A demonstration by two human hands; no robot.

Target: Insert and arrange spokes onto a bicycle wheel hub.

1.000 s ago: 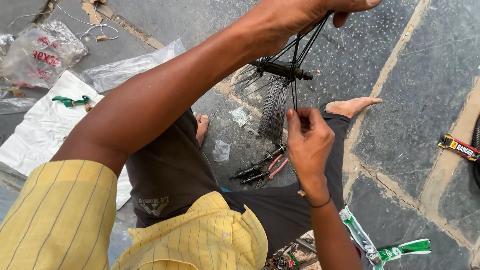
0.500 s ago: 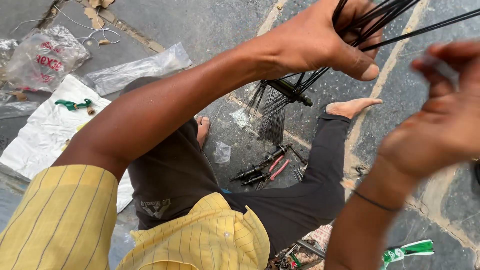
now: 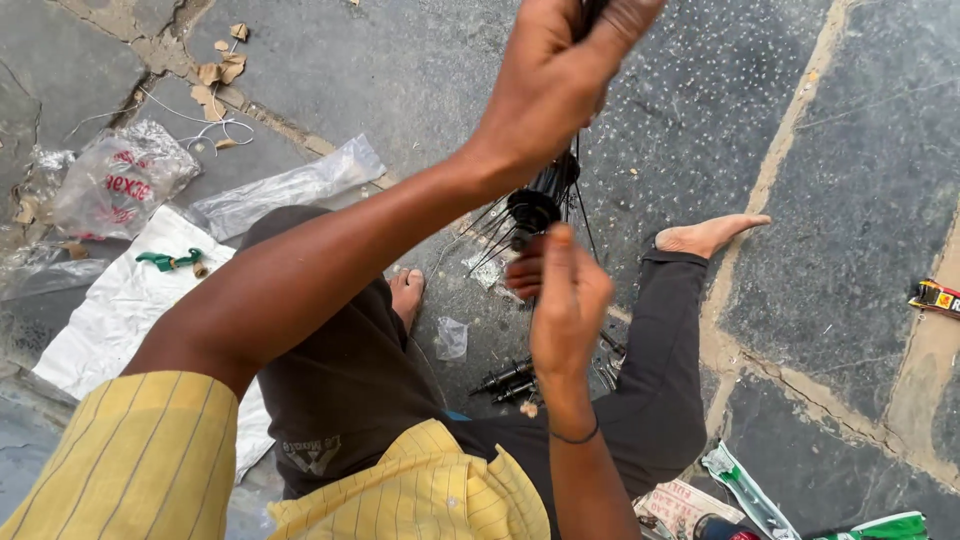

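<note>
Left hand (image 3: 560, 85) raised high above hub (image 3: 540, 200), arm outstretched, clenched round spokes (image 3: 590, 15). Right hand (image 3: 565, 300) just below hub, forearm upright, fingers curled; grip hidden.

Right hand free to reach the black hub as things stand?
Probably yes. The right hand hangs just below the black hub, nothing between them but thin spokes fanning out. The left hand grips the spoke bundle above, clear of that path.
</note>
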